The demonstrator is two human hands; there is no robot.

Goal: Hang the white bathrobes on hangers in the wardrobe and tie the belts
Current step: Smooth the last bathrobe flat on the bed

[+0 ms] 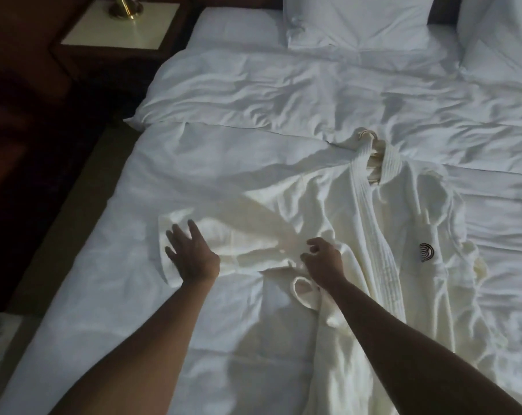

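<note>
White bathrobe point(382, 235) lies spread on bed point(104, 295), right of centre, collar toward far end. Wooden hanger point(373, 151) inside collar; only neck/hook part shows, rest hidden under fabric. Dark logo point(426, 252) on chest, too small to read. Sleeve point(229, 235) stretches left across duvet. Left hand point(191, 256) flat on sleeve cuff, fingers spread apart. Right hand point(324, 260) at robe waist, fingers curled; cannot tell if pinching fabric. Belt loop point(306, 290) just near of right wrist; belt ends not traceable. Pillows point(358, 22) far, cut off at top. Nightstand point(119, 28) far left w/ brass lamp base point(125, 7), lamp cut off. Room dim.
</note>
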